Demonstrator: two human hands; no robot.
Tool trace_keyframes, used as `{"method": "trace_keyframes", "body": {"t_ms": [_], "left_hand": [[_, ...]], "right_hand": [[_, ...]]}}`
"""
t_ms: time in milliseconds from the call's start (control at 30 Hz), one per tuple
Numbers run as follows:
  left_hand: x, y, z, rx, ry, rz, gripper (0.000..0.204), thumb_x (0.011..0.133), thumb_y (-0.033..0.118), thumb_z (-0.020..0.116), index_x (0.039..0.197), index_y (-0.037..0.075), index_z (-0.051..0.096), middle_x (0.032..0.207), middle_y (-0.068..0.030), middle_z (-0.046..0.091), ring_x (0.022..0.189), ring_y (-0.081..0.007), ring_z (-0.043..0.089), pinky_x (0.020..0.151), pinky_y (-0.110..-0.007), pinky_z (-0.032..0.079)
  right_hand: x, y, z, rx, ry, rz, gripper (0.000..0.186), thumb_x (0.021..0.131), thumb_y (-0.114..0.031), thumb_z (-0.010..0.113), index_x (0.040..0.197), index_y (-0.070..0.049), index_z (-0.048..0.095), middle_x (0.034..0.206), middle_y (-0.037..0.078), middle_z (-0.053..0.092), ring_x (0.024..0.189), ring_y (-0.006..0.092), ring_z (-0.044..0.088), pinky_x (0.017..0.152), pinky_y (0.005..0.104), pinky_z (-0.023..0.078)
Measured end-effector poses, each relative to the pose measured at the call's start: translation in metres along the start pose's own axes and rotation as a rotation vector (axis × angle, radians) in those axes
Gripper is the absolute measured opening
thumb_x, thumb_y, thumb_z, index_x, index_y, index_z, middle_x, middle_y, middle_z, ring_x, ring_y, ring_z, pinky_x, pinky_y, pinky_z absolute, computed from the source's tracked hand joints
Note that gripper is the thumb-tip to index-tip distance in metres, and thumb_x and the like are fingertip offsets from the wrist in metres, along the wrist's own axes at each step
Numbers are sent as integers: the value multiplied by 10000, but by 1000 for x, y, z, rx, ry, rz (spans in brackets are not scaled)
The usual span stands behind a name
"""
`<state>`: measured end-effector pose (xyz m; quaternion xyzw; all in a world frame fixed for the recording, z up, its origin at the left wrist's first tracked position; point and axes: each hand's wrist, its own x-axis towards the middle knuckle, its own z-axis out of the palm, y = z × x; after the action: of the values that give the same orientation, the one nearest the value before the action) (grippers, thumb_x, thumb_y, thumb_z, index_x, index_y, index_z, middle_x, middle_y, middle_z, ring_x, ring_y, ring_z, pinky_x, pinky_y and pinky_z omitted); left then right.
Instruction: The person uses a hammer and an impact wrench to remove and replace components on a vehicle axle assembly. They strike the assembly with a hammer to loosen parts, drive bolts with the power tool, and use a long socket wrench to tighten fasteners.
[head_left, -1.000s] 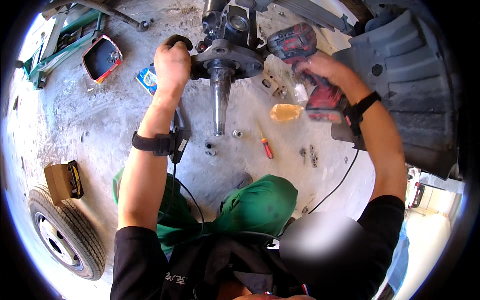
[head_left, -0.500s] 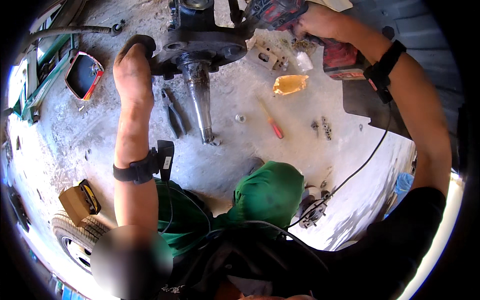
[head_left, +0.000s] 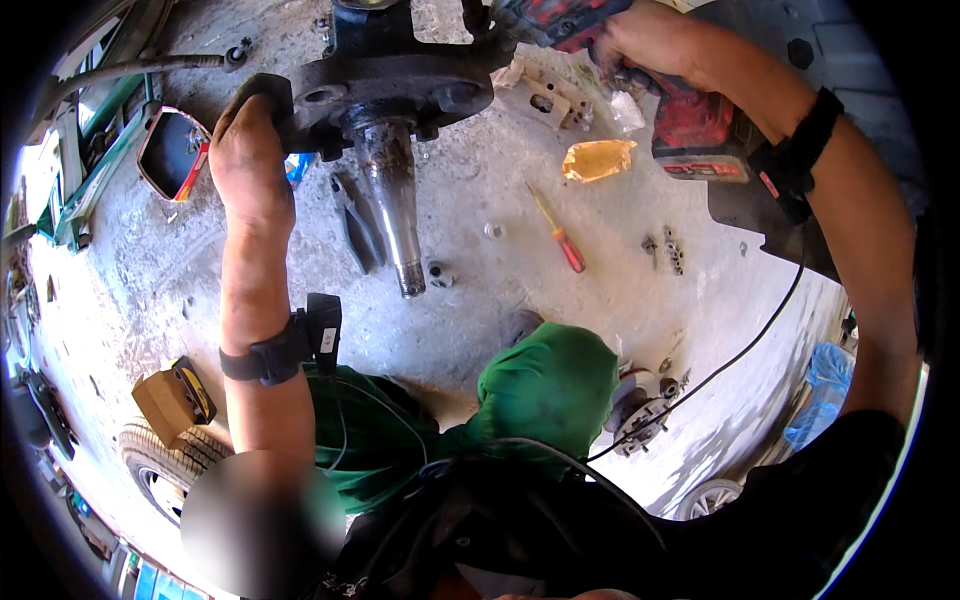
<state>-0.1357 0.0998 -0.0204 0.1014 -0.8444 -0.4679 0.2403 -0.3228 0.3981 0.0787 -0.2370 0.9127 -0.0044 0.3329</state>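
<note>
At the top centre is a dark, greasy steering knuckle (head_left: 400,95) with a bare steel spindle (head_left: 398,200) pointing down toward me. My left hand (head_left: 248,150) is closed on a dark piece at the knuckle's left edge; the fingertips are hidden behind it. My right hand (head_left: 640,45) is wrapped round the handle of a red and black cordless impact wrench (head_left: 695,125). Its nose points left, close to the knuckle's right side, and whether it sits on a bolt there I cannot make out. Both wrists wear black straps with small devices.
On the concrete floor lie pliers (head_left: 355,225), a screwdriver (head_left: 560,235), yellow wrapping (head_left: 598,160) and small metal parts. A red-rimmed tray (head_left: 172,155) and an opened carton (head_left: 175,400) by a tyre (head_left: 165,455) are at left. A cable (head_left: 740,345) hangs from my right wrist.
The view has shifted slightly, so the floor items sit further right. My left hand stays on the knuckle and my right hand keeps hold of the impact wrench beside it.
</note>
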Motion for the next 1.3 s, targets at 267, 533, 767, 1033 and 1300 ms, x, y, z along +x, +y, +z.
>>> {"method": "trace_keyframes", "body": {"t_ms": [267, 533, 767, 1033, 1300], "left_hand": [[5, -12, -3, 333, -36, 208, 190, 756, -45, 548, 930, 3, 609, 878, -130, 640, 794, -269, 623, 701, -307, 473], [1, 1, -1, -108, 13, -60, 199, 768, -43, 530, 946, 3, 606, 884, -159, 635, 813, -313, 616, 714, -326, 478], [2, -2, -2, 170, -5, 121, 193, 748, -53, 549, 924, 3, 603, 879, -153, 637, 814, -297, 619, 712, -320, 478], [1, -2, 0, 30, 18, -25, 190, 740, -56, 562, 914, 5, 609, 879, -143, 643, 805, -274, 627, 701, -317, 480], [1, -2, -3, 276, -16, 141, 210, 741, -53, 566, 937, 3, 613, 875, -158, 641, 812, -311, 623, 707, -324, 485]], "right_hand": [[-5, -1, 0, 14, -9, 33, 136, 685, -138, 672, 775, -37, 657, 647, 75, 618, 571, 186, 577, 540, 339, 461], [-6, -2, -1, 27, -18, 45, 143, 686, -140, 671, 781, -34, 655, 648, 76, 616, 567, 186, 573, 536, 340, 460], [-8, -2, 1, 35, -25, 56, 149, 687, -142, 669, 786, -32, 653, 650, 76, 614, 564, 186, 571, 532, 341, 459], [-11, -3, -1, 43, -33, 71, 155, 688, -144, 668, 791, -29, 650, 652, 77, 612, 560, 187, 568, 528, 342, 459], [-12, -5, -2, 51, -39, 87, 162, 689, -146, 666, 797, -26, 648, 653, 78, 610, 556, 187, 565, 524, 343, 458]]}}
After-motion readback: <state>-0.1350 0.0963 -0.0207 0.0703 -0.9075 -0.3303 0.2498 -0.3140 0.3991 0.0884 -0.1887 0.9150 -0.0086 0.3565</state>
